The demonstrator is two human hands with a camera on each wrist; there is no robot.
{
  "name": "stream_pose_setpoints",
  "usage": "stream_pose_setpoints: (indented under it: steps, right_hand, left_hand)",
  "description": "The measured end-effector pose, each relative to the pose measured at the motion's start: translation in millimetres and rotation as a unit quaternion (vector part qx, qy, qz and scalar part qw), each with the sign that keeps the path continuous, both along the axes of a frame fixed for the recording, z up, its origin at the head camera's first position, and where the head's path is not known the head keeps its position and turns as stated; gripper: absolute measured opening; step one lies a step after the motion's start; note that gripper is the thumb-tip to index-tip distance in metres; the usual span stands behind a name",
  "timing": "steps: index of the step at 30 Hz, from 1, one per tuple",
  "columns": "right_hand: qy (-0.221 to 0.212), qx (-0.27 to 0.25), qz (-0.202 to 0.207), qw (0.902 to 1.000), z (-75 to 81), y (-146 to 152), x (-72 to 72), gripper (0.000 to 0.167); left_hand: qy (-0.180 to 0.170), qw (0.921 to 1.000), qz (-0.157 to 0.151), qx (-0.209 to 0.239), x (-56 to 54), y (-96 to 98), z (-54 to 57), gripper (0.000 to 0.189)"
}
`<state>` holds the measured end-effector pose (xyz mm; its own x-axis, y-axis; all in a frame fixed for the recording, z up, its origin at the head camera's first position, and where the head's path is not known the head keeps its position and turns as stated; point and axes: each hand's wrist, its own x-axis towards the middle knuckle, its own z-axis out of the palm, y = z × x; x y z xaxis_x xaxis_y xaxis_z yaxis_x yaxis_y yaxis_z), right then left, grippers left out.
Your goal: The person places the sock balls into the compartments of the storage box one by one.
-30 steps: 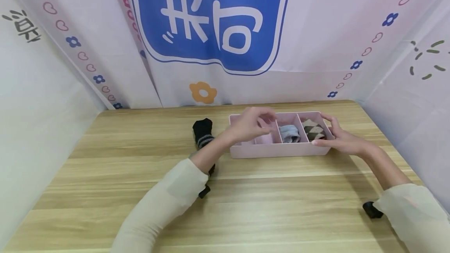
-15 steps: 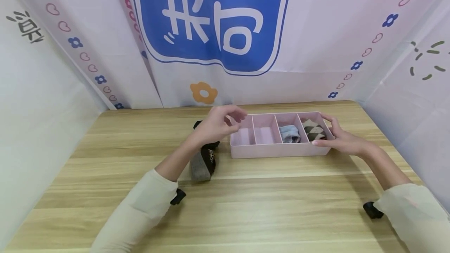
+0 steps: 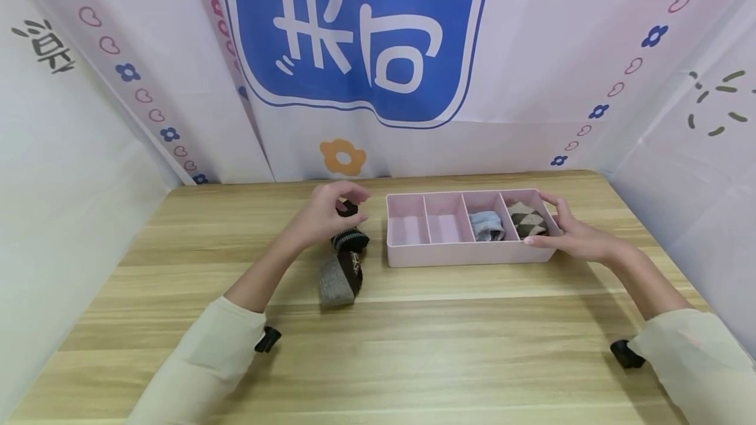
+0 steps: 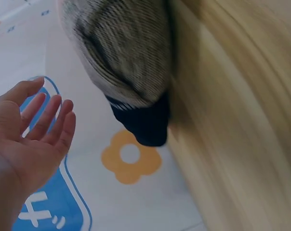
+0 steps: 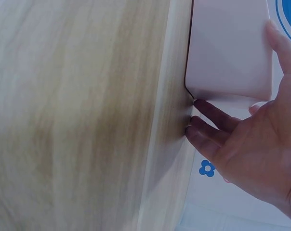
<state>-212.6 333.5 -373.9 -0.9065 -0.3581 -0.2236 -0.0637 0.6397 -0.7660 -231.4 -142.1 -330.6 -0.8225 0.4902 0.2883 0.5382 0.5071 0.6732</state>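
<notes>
A pink divided box (image 3: 472,254) stands on the table; its two right compartments hold a light blue rolled sock (image 3: 487,225) and a brown-and-beige argyle sock (image 3: 528,220). My right hand (image 3: 575,231) holds the box's right end, thumb at the front corner and a finger along the back corner. Left of the box, my left hand (image 3: 332,215) hovers with loosely bent fingers over a black striped sock (image 3: 350,240), partly covering it. Just in front of that lies a grey-and-black sock (image 3: 341,279). In the left wrist view, a grey-and-navy sock (image 4: 126,53) shows beside the fingers.
The wooden table (image 3: 425,346) meets a printed cloth backdrop (image 3: 520,84) at its far edge, with white cloth walls on both sides. A small black piece (image 3: 627,353) shows at the right cuff, and another black piece (image 3: 268,340) at the left cuff.
My left hand has moved left from over the box's left compartments to above the socks, uncovering those compartments. My right hand stays at the box's right end.
</notes>
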Motion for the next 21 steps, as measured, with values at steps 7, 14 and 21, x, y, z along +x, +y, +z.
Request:
stream_pose_setpoints:
  steps: [7,14,21]
  right_hand:
    - [0.005,0.006,0.004,1.0,0.0,-0.8,-0.5,0.109]
    - [0.003,0.001,0.002,1.0,-2.3,-0.2,-1.1,0.109]
    - [0.005,-0.004,0.002,1.0,-0.8,-1.8,-0.4,0.108]
  left_hand:
    - [-0.032,0.9988,0.016,-0.034,-5.2,-22.1,-8.0,0.045]
    - [-0.07,0.9945,0.026,-0.074,-10.8,-35.4,-13.7,0.058]
    - [-0.093,0.992,0.007,-0.085,-11.0,-40.2,-21.4,0.067]
